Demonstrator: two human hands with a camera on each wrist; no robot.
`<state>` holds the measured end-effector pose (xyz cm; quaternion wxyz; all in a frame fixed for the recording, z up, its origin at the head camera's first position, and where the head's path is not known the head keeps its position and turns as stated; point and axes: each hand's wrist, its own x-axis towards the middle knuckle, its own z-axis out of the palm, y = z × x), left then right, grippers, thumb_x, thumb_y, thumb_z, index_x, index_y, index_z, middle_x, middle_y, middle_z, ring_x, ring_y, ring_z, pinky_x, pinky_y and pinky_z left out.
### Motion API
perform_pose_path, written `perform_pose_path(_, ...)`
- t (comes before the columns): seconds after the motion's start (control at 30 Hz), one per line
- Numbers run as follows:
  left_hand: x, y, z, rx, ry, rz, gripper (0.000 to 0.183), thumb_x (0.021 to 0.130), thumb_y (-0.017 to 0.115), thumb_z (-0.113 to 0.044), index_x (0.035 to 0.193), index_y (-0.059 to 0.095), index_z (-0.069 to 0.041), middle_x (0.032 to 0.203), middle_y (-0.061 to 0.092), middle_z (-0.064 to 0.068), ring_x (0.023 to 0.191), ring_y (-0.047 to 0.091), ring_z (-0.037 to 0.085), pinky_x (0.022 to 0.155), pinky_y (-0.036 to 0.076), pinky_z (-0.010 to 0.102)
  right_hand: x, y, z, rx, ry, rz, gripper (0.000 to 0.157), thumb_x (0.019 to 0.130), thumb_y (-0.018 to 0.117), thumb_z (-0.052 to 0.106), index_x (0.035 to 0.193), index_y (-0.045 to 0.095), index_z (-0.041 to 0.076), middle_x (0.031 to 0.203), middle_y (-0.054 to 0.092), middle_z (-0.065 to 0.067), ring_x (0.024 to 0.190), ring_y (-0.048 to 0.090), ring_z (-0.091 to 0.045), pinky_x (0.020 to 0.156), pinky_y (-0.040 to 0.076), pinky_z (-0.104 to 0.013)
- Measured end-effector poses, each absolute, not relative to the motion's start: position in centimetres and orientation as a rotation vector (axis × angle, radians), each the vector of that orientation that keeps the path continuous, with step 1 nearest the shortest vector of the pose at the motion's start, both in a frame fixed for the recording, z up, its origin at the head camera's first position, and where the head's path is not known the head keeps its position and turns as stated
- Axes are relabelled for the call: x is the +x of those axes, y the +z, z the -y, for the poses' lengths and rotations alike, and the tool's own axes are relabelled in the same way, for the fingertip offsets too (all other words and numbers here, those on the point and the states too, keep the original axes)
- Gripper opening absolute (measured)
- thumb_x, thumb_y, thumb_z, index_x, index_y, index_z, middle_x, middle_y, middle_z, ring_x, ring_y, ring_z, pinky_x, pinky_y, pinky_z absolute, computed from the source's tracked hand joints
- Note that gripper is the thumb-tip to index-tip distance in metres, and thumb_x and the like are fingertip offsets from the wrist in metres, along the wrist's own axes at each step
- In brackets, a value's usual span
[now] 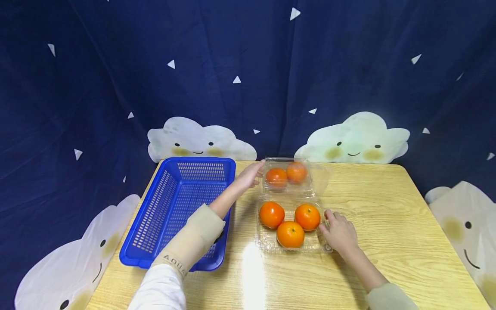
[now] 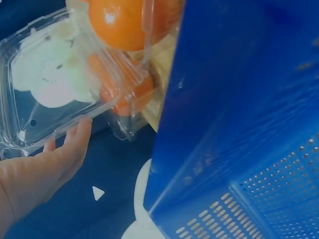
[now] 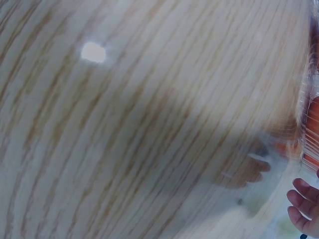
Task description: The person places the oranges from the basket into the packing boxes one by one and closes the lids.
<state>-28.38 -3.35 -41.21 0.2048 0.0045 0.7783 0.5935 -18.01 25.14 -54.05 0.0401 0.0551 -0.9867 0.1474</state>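
A clear plastic clamshell box (image 1: pixel 263 244) lies open on the table with three oranges (image 1: pixel 290 234) in its base. Its transparent lid (image 2: pixel 50 134) stands raised at the back. Two more oranges (image 1: pixel 277 177) show through clear plastic behind the base. My left hand (image 1: pixel 249 176) reaches to the lid's left side, fingers extended; in the left wrist view its fingertips lie against the lid's edge. At the right side of the base is my right hand (image 1: pixel 340 232), its fingertips right at the plastic wall and its fingers loosely bent.
A blue perforated basket (image 1: pixel 230 206) stands left of the box, under my left forearm. Wooden table surface (image 1: pixel 387 215) extends to the right. Behind the table hangs a dark blue curtain (image 1: pixel 252 34) with white triangles and smiling clouds.
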Motion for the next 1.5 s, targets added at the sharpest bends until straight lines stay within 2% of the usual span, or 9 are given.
perform_pose_path(0.07, -28.0, -41.0, 3.3, 0.071, 1.624, -2.232, 0.056, 0.093, 0.037, -0.045, 0.126, 0.047, -0.001, 0.124, 0.047, 0.023, 0.099, 0.050, 0.038, 0.077, 0.042, 0.038, -18.0, -54.0, -25.1, 0.167, 0.452, 3.023, 0.031, 0.083, 0.057, 0.027, 0.104, 0.050, 0.006, 0.097, 0.057, -0.017, 0.084, 0.055, -0.036, 0.065, 0.043, -0.049)
perform_pose_path(0.17, -27.5, -41.0, 3.4, 0.144, 1.577, -2.318, 0.052, 0.093, 0.041, -0.042, 0.117, 0.051, 0.002, 0.112, 0.051, 0.022, 0.083, 0.049, 0.030, 0.065, 0.039, 0.029, -18.1, -54.1, -25.1, 0.166, 0.450, 3.021, 0.031, 0.083, 0.056, 0.027, 0.104, 0.050, 0.006, 0.096, 0.057, -0.017, 0.084, 0.055, -0.036, 0.064, 0.043, -0.049)
perform_pose_path(0.27, -27.1, -40.9, 3.5, 0.165, 1.548, -2.365, 0.046, 0.091, 0.043, -0.040, 0.108, 0.054, 0.001, 0.093, 0.051, 0.014, 0.072, 0.045, 0.024, 0.061, 0.038, 0.028, -18.1, -54.2, -25.1, 0.170, 0.443, 3.016, 0.031, 0.083, 0.056, 0.028, 0.104, 0.050, 0.006, 0.096, 0.057, -0.017, 0.083, 0.055, -0.036, 0.064, 0.043, -0.049)
perform_pose_path(0.37, -26.6, -40.9, 3.6, 0.170, 1.513, -2.403, 0.039, 0.089, 0.045, -0.039, 0.102, 0.055, -0.004, 0.084, 0.048, 0.006, 0.071, 0.045, 0.021, 0.061, 0.038, 0.028, -18.0, -54.3, -25.2, 0.177, 0.440, 3.005, 0.031, 0.083, 0.057, 0.028, 0.104, 0.050, 0.006, 0.096, 0.057, -0.016, 0.083, 0.056, -0.035, 0.064, 0.043, -0.049)
perform_pose_path(0.63, -25.3, -40.9, 3.6, 0.253, 1.343, -2.503, 0.039, 0.088, 0.047, -0.039, 0.105, 0.054, -0.005, 0.102, 0.058, 0.014, 0.088, 0.051, 0.024, 0.072, 0.042, 0.032, -18.0, -54.4, -25.3, 0.181, 0.470, 2.989, 0.034, 0.082, 0.057, 0.027, 0.106, 0.052, 0.004, 0.097, 0.058, -0.017, 0.083, 0.056, -0.035, 0.064, 0.044, -0.049)
perform_pose_path(0.83, -24.1, -41.1, 3.6, 0.304, 1.320, -2.504, 0.035, 0.087, 0.052, -0.038, 0.104, 0.053, -0.007, 0.108, 0.057, 0.012, 0.094, 0.053, 0.025, 0.077, 0.044, 0.035, -18.0, -54.5, -25.3, 0.182, 0.482, 2.968, 0.034, 0.082, 0.057, 0.027, 0.106, 0.052, 0.004, 0.096, 0.058, -0.016, 0.083, 0.056, -0.035, 0.062, 0.045, -0.048)
perform_pose_path(1.03, -22.9, -41.0, 4.0, 0.358, 1.319, -2.481, 0.044, 0.089, 0.051, -0.037, 0.116, 0.052, -0.003, 0.122, 0.054, 0.016, 0.112, 0.051, 0.032, 0.091, 0.042, 0.042, -18.0, -54.3, -25.2, 0.184, 0.531, 2.967, 0.033, 0.081, 0.059, 0.024, 0.106, 0.052, 0.002, 0.096, 0.058, -0.016, 0.083, 0.057, -0.036, 0.064, 0.045, -0.049)
perform_pose_path(1.3, -21.5, -41.7, 4.1, 0.403, 1.309, -2.489, 0.045, 0.090, 0.053, -0.033, 0.122, 0.050, -0.001, 0.122, 0.054, 0.019, 0.106, 0.053, 0.031, 0.087, 0.045, 0.042, -18.1, -54.4, -25.2, 0.140, 0.688, 2.969, 0.031, 0.080, 0.060, 0.020, 0.103, 0.053, 0.001, 0.095, 0.059, -0.015, 0.083, 0.057, -0.031, 0.065, 0.046, -0.046)
perform_pose_path(1.5, -20.5, -42.0, 4.0, 0.452, 1.263, -2.518, 0.046, 0.091, 0.053, -0.030, 0.127, 0.047, -0.001, 0.127, 0.051, 0.019, 0.113, 0.050, 0.033, 0.094, 0.040, 0.044, -18.2, -54.9, -25.5, 0.099, 0.940, 2.916, 0.026, 0.080, 0.061, 0.015, 0.101, 0.053, 0.002, 0.093, 0.059, -0.012, 0.081, 0.057, -0.026, 0.067, 0.047, -0.042)
